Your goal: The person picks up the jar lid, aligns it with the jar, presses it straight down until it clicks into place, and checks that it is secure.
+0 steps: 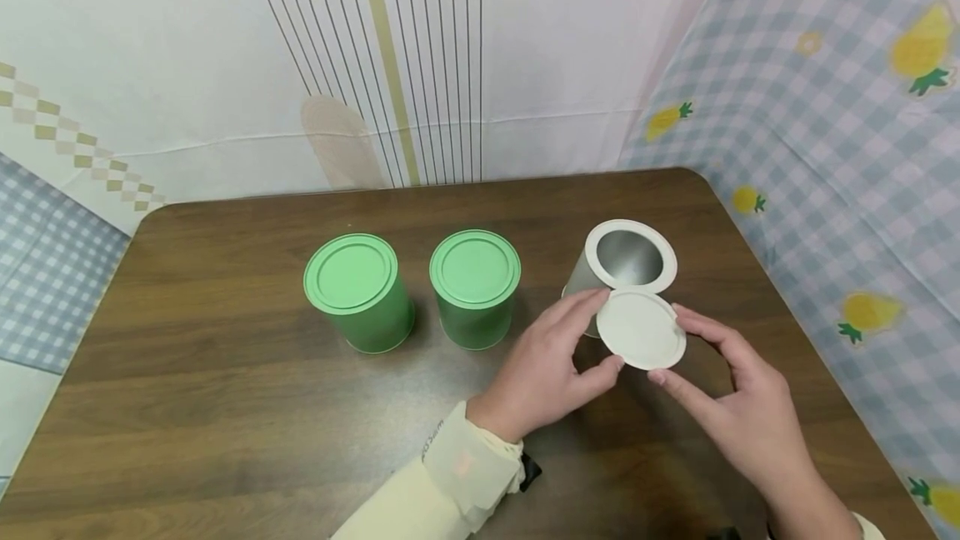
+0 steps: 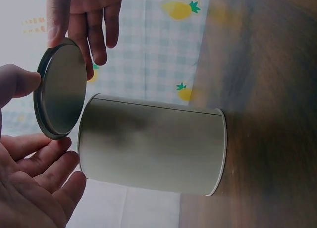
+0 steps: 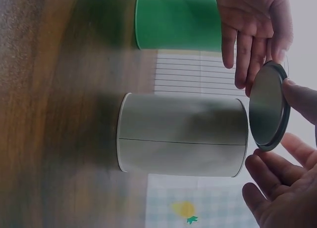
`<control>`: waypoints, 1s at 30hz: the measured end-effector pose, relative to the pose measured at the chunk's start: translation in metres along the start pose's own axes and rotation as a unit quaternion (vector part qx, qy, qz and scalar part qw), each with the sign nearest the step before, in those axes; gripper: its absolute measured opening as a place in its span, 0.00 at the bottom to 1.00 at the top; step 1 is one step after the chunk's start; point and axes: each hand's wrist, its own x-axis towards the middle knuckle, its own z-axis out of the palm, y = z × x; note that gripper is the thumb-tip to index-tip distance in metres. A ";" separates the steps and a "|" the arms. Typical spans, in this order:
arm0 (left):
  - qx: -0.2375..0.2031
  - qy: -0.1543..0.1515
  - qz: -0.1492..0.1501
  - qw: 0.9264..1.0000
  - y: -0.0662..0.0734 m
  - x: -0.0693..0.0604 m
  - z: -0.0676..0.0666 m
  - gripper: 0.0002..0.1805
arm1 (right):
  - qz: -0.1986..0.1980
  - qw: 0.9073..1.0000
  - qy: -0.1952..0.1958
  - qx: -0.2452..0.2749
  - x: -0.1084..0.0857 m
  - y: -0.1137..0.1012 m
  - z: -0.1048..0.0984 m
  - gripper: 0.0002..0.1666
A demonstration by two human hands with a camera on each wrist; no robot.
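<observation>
A round white can lid (image 1: 641,329) is pinched at its edges between both hands, just in front of and above an uncovered white can (image 1: 632,227). My left hand (image 1: 551,357) grips the lid's left edge with thumb and fingers. On the opposite edge, my right hand (image 1: 738,398) pinches it the same way. The wrist views show the metallic underside of the lid (image 2: 63,89) close to the can's top rim. The white can (image 3: 183,135) stands upright on the table, and its bare metal inside is visible from the head.
Two green cans with lids on, one at the left (image 1: 356,273) and one in the middle (image 1: 476,269), stand upright on the brown wooden table (image 1: 225,407). Behind the table hangs a patterned white cloth (image 1: 555,48); a blue checked cloth (image 1: 817,132) borders the right side.
</observation>
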 end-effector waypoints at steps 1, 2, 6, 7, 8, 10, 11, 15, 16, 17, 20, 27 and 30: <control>0.000 0.001 -0.001 1.000 0.000 0.001 0.000 0.34 | 0.000 1.000 -0.001 -0.003 0.001 0.000 0.000 0.45; 0.001 0.002 -0.001 1.000 0.000 0.001 0.000 0.34 | -0.001 1.000 -0.001 -0.004 0.002 0.000 0.000 0.45; 0.001 0.003 -0.002 1.000 -0.001 0.004 -0.001 0.34 | 0.005 1.000 -0.002 -0.015 0.005 0.001 0.000 0.45; 0.001 0.004 -0.002 1.000 -0.002 0.005 -0.001 0.34 | 0.007 1.000 -0.002 -0.017 0.006 0.001 0.000 0.45; 0.001 0.004 -0.002 1.000 -0.002 0.005 0.000 0.34 | 0.010 1.000 -0.002 -0.020 0.007 0.001 0.000 0.45; -0.002 0.004 -0.005 1.000 -0.004 0.006 -0.001 0.34 | 0.016 1.000 -0.005 -0.025 0.008 0.002 0.001 0.45; -0.005 0.004 -0.007 1.000 -0.004 0.007 -0.001 0.35 | 0.017 1.000 -0.006 -0.026 0.009 0.002 0.001 0.45; -0.010 0.004 -0.011 1.000 -0.006 0.009 -0.002 0.35 | 0.018 0.999 -0.010 -0.026 0.012 0.005 0.003 0.44; -0.010 0.004 -0.012 1.000 -0.006 0.009 -0.002 0.35 | 0.020 0.999 -0.011 -0.026 0.013 0.005 0.003 0.44; -0.011 0.005 -0.012 1.000 -0.007 0.010 -0.002 0.35 | 0.021 0.999 -0.012 -0.027 0.014 0.006 0.003 0.44; -0.007 0.004 -0.014 1.000 -0.008 0.012 -0.003 0.35 | 0.028 0.999 -0.013 -0.029 0.016 0.008 0.003 0.43; 0.000 0.001 -0.019 1.000 -0.009 0.015 -0.003 0.35 | 0.032 0.999 -0.016 -0.029 0.019 0.009 0.003 0.43; 0.003 0.000 -0.020 1.000 -0.009 0.016 -0.003 0.35 | 0.031 0.999 -0.015 -0.029 0.021 0.007 0.003 0.43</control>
